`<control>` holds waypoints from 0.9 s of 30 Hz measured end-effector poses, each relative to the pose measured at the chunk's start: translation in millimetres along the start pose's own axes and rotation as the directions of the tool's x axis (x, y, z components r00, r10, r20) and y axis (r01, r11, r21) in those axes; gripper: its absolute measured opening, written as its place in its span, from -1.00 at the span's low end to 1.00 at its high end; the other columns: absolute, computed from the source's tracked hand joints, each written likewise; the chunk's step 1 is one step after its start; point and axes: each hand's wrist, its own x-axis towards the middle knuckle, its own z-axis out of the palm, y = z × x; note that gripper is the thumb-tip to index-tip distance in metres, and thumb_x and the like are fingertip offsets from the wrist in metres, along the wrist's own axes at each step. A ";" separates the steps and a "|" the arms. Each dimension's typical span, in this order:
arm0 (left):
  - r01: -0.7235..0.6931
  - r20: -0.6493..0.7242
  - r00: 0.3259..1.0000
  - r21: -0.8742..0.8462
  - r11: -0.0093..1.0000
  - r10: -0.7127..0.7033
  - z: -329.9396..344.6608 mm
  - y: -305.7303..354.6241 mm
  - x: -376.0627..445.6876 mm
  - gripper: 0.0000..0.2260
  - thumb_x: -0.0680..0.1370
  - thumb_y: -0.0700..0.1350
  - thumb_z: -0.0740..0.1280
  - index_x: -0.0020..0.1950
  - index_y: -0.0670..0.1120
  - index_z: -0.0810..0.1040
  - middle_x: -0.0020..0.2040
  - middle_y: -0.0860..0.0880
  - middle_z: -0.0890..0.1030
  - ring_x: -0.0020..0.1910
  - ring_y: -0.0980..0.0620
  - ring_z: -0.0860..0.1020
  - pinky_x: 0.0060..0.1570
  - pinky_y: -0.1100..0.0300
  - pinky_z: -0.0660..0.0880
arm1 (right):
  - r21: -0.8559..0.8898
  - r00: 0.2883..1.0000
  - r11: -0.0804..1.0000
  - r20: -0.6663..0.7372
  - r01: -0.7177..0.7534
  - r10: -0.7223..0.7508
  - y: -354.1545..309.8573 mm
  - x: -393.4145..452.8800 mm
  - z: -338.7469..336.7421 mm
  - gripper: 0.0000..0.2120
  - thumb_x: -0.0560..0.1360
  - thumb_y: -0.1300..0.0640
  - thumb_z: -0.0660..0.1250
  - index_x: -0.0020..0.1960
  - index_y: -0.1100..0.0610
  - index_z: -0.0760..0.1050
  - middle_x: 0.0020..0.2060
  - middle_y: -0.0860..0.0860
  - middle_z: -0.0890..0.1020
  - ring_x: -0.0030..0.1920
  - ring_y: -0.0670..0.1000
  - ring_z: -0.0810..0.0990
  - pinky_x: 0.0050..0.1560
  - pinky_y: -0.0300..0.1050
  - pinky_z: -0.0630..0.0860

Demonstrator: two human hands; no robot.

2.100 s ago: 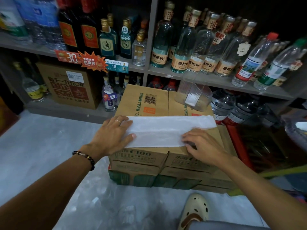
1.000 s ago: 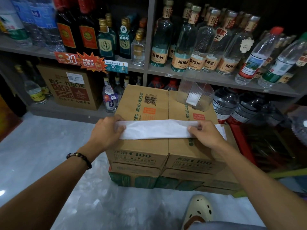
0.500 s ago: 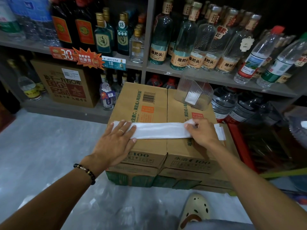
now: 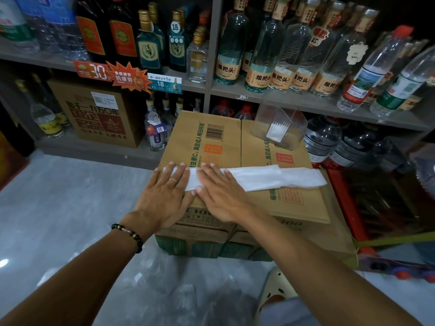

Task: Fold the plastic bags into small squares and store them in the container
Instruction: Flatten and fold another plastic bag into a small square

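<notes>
A white plastic bag (image 4: pixel 270 178), folded into a long narrow strip, lies across the top of a cardboard box (image 4: pixel 211 147). My left hand (image 4: pixel 166 196) presses flat on the strip's left end, fingers spread. My right hand (image 4: pixel 221 194) lies flat right beside it, also on the left part of the strip. Neither hand grips anything. A clear ribbed plastic container (image 4: pixel 279 124) stands at the box's far right corner, with a small folded white bag inside it.
The box tops a stack of cartons on a grey floor. Shelves of glass liquor bottles (image 4: pixel 259 48) and water bottles (image 4: pixel 367 74) stand behind. A red crate (image 4: pixel 341 198) is at the right. More clear plastic (image 4: pixel 164 290) lies on the floor by my shoe (image 4: pixel 275 292).
The bag went from a wide band to a narrow strip. My right hand has slid from the strip's right part to the left end, beside my left hand.
</notes>
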 end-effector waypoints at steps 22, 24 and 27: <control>-0.147 0.041 0.989 0.198 0.969 0.142 -31.9 -21.2 -28.0 -0.52 0.62 0.18 0.16 0.53 0.16 0.21 0.36 -0.10 0.36 0.30 -0.08 0.35 0.26 0.03 0.28 | -0.155 0.963 0.985 -0.270 -0.071 0.027 8.6 -55.4 -4.7 -0.55 0.58 -0.14 0.15 0.34 0.09 0.44 0.29 0.08 0.49 0.26 0.10 0.42 0.26 0.05 0.37; -0.150 -0.036 0.988 0.069 0.986 0.153 -35.1 -27.2 -32.9 -0.66 0.62 0.10 0.20 0.40 0.15 0.43 0.21 -0.06 0.49 0.18 -0.07 0.44 0.14 0.04 0.33 | -0.138 0.962 0.986 -0.268 -0.095 0.055 1.6 -53.1 -1.2 -0.54 0.59 -0.15 0.16 0.36 0.10 0.45 0.29 0.08 0.49 0.29 0.10 0.40 0.28 0.03 0.39; -0.144 -0.176 0.979 -0.239 0.960 0.103 -36.3 -32.8 -39.8 -0.73 0.63 0.11 0.20 0.08 0.03 0.64 -0.04 -0.02 0.60 -0.03 -0.06 0.52 -0.06 0.06 0.43 | -0.035 0.938 0.996 -0.341 -0.081 0.065 1.1 -47.3 -0.9 -0.65 0.62 -0.03 0.19 0.28 0.12 0.55 0.19 0.08 0.58 0.22 0.12 0.48 0.19 0.03 0.46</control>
